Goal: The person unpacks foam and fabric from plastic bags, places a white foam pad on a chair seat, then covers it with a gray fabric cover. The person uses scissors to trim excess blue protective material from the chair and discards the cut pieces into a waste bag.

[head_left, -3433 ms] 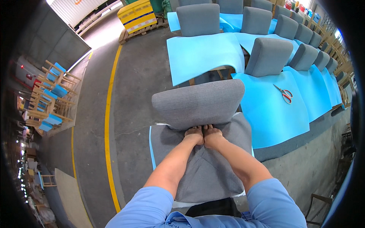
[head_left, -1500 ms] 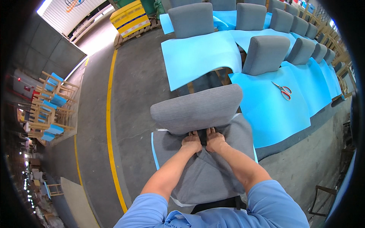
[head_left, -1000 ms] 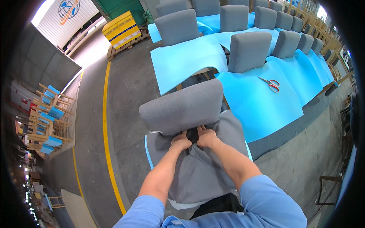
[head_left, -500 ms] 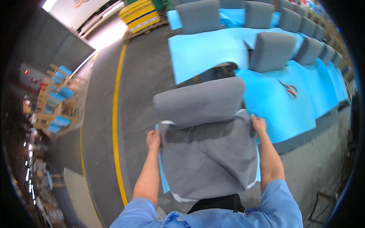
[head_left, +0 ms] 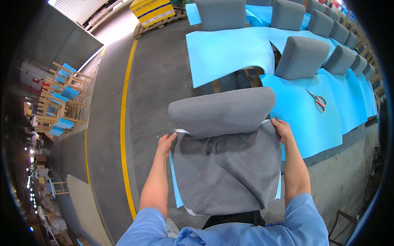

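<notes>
Right in front of me stands a chair with a padded grey backrest [head_left: 221, 110]. A loose grey fabric cover [head_left: 225, 172] lies over its seat, with diagonal creases and a white underside showing along some edges. Blue foam sheet [head_left: 175, 184] sticks out beneath the cover on both sides. At the cover's back left corner, my left hand [head_left: 166, 143] pinches the fabric edge beside the backrest. My right hand [head_left: 282, 129] grips the opposite back corner, near the backrest's right end. Both hands' fingertips are partly hidden by the fabric.
Red-handled scissors [head_left: 318, 101] lie on a blue foam sheet [head_left: 303, 127] at my right. Rows of grey backrests [head_left: 301, 57] stand behind it. Stacked wooden chair frames [head_left: 61, 100] are far left, past a yellow floor line [head_left: 124, 123]. A yellow box [head_left: 152, 12] sits on a pallet.
Both hands have shifted slightly and the fabric is drawn up closer to the backrest. The dark patch on it beneath the backrest looks smaller. The head view has moved a little.
</notes>
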The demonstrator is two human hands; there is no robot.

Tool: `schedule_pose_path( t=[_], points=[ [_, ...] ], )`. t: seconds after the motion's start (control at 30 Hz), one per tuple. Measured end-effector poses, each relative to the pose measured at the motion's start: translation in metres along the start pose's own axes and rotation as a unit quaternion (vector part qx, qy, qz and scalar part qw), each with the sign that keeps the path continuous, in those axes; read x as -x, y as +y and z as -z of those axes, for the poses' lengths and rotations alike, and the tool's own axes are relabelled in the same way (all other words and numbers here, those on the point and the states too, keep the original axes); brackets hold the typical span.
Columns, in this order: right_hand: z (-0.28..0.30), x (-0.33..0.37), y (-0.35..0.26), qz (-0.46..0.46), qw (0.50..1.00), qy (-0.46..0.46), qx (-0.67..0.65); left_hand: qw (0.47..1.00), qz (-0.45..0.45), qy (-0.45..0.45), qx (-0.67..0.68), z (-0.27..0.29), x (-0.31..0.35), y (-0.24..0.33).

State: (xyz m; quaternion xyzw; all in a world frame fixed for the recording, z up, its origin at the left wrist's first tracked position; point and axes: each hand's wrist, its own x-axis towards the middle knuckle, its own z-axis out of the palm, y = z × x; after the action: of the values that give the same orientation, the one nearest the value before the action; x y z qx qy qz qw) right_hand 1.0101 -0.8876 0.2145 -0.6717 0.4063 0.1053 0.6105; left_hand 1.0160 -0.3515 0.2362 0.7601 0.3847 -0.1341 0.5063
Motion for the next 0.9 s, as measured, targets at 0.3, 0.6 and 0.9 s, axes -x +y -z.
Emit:
schedule_pose_path(
  t=[0.3,0.6,0.9],
  points=[
    [-0.025,-0.020,0.004,0.129,0.950,0.133,0.250,0.989,-0.059,0.119,-0.064,-0.027,-0.022,0.000],
    [-0.009,-0.035,0.041,0.093,0.905,0.203,0.362,0.937,0.016,0.125,-0.326,-0.045,-0.033,-0.007],
    [-0.023,-0.060,0.032,0.097,0.896,0.220,0.375,0.972,0.011,0.108,-0.211,-0.066,-0.041,-0.021]
  ],
)
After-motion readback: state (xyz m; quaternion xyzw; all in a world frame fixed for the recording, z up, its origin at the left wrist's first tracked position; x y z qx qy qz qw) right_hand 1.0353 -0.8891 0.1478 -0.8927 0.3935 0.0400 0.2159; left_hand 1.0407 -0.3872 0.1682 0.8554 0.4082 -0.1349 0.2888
